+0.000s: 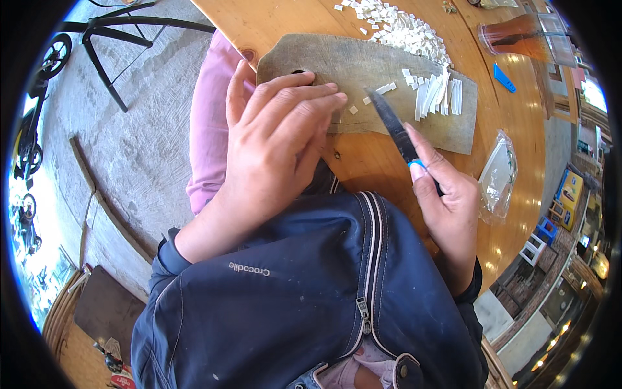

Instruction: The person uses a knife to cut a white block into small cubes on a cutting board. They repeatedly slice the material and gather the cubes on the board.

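My right hand (450, 194) grips a knife (392, 123) with a dark blade and a bit of blue near its handle. The blade points away and to the left, its tip over the worn wooden board (350, 61). On the board's left part, my left hand (275, 133) has its fingers stretched out and resting; its thumb side is partly hidden. A few small white pieces (387, 88) lie close to the knife tip. Farther right on the board is a row of thin white strips (439, 97). Beyond the board's far edge spreads a heap of small white cut pieces (408, 32).
On the wooden table (518, 136), a glass of brown drink (518, 35) stands at the far right. Nearer are a small blue plastic piece (504, 78) and a clear plastic packet (497, 175). A pink-clothed leg (210, 129) and a black metal stand (103, 32) are at the left.
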The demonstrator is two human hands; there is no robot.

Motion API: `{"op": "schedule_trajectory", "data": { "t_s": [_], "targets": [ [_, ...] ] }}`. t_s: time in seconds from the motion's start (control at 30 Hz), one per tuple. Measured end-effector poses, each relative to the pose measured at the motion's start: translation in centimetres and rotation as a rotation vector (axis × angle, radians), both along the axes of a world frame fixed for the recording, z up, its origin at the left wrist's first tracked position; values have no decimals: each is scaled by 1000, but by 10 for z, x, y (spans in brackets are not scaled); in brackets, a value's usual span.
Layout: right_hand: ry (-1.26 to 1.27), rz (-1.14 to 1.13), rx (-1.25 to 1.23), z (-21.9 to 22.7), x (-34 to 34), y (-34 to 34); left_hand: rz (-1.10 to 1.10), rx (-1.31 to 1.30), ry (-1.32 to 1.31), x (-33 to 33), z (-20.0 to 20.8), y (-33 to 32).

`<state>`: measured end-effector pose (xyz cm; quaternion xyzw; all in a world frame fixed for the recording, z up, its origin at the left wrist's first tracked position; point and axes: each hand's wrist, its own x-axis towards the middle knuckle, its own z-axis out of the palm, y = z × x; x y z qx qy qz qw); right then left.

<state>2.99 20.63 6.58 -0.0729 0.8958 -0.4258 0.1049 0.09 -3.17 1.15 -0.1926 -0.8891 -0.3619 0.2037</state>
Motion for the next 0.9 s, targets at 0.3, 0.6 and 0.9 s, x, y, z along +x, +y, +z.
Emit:
{"op": "schedule_trajectory", "data": {
  "t_s": [0.3,0.6,0.9],
  "targets": [
    [110,-46,102,-7,-9,9,33,-8,109,-9,-10,-9],
    [122,-337,-124,3,-12,23,-81,-209,12,-23,10,43],
    [95,-408,-138,4,-11,24,-74,-228,-20,-36,9,72]
  ]
}}
